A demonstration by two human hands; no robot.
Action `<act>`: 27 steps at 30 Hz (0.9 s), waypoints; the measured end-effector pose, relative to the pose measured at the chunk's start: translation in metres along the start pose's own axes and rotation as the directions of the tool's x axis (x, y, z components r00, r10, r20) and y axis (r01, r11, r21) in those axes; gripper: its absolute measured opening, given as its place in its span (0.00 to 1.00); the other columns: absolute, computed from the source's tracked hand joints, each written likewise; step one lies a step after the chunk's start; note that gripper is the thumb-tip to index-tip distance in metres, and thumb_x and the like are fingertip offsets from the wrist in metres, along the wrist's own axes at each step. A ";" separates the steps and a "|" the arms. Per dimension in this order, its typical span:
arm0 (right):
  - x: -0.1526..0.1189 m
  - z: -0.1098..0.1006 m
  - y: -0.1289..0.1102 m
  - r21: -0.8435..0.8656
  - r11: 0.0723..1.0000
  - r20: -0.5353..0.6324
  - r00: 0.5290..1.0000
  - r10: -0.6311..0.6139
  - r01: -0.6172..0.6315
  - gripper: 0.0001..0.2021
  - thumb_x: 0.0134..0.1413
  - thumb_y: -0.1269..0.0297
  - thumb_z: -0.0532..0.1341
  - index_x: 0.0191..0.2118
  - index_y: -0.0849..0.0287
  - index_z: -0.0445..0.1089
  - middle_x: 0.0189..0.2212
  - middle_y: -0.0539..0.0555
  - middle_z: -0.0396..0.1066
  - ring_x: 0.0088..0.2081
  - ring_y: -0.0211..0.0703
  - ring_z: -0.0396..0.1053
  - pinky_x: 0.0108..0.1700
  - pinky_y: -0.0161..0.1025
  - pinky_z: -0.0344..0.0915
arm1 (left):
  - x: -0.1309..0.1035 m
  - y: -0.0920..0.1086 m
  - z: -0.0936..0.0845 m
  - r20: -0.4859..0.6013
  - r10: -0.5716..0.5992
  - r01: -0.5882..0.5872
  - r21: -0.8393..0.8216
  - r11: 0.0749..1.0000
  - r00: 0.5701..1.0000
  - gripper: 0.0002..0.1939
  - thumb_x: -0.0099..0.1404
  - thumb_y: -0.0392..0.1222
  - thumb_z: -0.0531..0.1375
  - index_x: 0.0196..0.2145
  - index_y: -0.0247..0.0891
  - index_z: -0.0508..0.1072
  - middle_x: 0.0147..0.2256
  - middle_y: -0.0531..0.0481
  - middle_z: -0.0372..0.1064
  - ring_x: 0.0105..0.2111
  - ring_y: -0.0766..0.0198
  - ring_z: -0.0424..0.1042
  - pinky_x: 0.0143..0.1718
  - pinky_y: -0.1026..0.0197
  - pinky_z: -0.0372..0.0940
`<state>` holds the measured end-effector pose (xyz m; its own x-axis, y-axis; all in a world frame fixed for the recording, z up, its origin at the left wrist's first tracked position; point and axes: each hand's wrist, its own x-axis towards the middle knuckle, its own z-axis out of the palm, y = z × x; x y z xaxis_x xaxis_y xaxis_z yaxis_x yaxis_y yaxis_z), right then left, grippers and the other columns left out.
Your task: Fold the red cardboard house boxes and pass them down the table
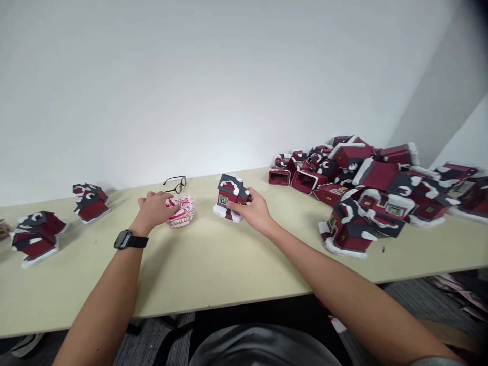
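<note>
In my right hand [253,209] is a small ornamental house [229,195] with dark red walls, a dark grey roof and white snow trim. It is tilted, with my thumb across its front and my other fingers behind it. My left hand [154,207] is at a red-and-white printed packet [182,213], closed on its left edge with the thumb over the top. Part of the packet lies hidden under those fingers. A black watch [125,239] is on my left wrist.
Black-framed glasses [177,186] lie behind the packet. Similar houses stand at the left, one near the wall [91,206] and another closer [36,239]. A large heap of red houses [358,157] covers the right side, with one house [348,234] in front. The table's front edge [229,303] is close to me.
</note>
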<state>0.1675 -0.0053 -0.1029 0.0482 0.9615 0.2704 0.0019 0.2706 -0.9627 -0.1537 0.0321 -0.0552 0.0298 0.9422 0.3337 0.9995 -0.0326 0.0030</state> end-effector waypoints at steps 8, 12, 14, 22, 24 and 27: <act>0.001 0.000 0.004 -0.007 1.000 0.013 1.000 -0.002 0.003 0.24 0.40 0.55 0.75 0.44 0.57 0.71 0.41 0.53 0.78 0.40 0.46 0.74 0.44 0.42 0.70 | 0.004 -0.003 -0.001 0.071 -0.021 0.023 -0.023 0.999 0.997 0.23 0.64 0.61 0.54 0.39 0.46 0.83 0.41 0.41 0.81 0.47 0.41 0.74 0.50 0.45 0.58; 0.001 0.000 0.004 -0.008 1.000 0.016 1.000 -0.009 0.010 0.25 0.40 0.55 0.75 0.44 0.57 0.71 0.42 0.54 0.78 0.41 0.47 0.74 0.44 0.43 0.70 | 0.002 -0.001 -0.006 0.047 0.016 -0.014 -0.046 0.999 0.999 0.22 0.66 0.57 0.52 0.39 0.46 0.84 0.40 0.42 0.81 0.45 0.42 0.76 0.48 0.47 0.59; 0.002 -0.001 0.004 -0.001 1.000 0.018 1.000 -0.009 0.009 0.25 0.40 0.55 0.76 0.44 0.57 0.71 0.42 0.54 0.78 0.41 0.47 0.74 0.45 0.44 0.70 | 0.002 -0.001 -0.009 0.034 0.029 -0.028 -0.050 0.998 0.999 0.23 0.67 0.56 0.51 0.40 0.45 0.83 0.39 0.42 0.81 0.44 0.43 0.77 0.47 0.47 0.60; 0.003 0.000 0.004 0.004 1.000 0.020 1.000 0.000 0.000 0.25 0.40 0.53 0.75 0.43 0.58 0.71 0.40 0.54 0.78 0.39 0.46 0.73 0.43 0.42 0.69 | -0.015 0.046 -0.025 -0.129 -0.068 -0.030 -0.632 0.775 0.989 0.18 0.64 0.57 0.61 0.38 0.40 0.80 0.37 0.45 0.79 0.36 0.53 0.75 0.39 0.55 0.65; 0.002 0.000 0.003 -0.017 1.000 0.015 1.000 -0.014 0.014 0.25 0.40 0.52 0.75 0.42 0.58 0.71 0.39 0.53 0.78 0.38 0.45 0.73 0.42 0.42 0.69 | -0.026 0.073 -0.024 0.053 -0.015 0.053 -0.884 0.465 0.999 0.17 0.63 0.56 0.64 0.36 0.38 0.79 0.35 0.45 0.78 0.31 0.58 0.72 0.34 0.58 0.64; 0.000 0.000 0.000 -0.068 0.997 -0.003 0.999 -0.038 0.037 0.25 0.40 0.51 0.75 0.41 0.58 0.71 0.38 0.53 0.77 0.37 0.46 0.72 0.42 0.42 0.68 | -0.040 0.107 -0.018 0.199 0.185 0.181 -0.977 0.110 0.962 0.16 0.62 0.53 0.68 0.31 0.34 0.78 0.31 0.45 0.74 0.27 0.66 0.66 0.31 0.63 0.62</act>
<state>0.1678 -0.0056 -0.1034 0.0511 0.9506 0.3062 0.0721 0.3023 -0.9505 -0.0485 -0.0152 -0.0518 0.2164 0.9671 0.1336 0.1019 -0.1585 0.9821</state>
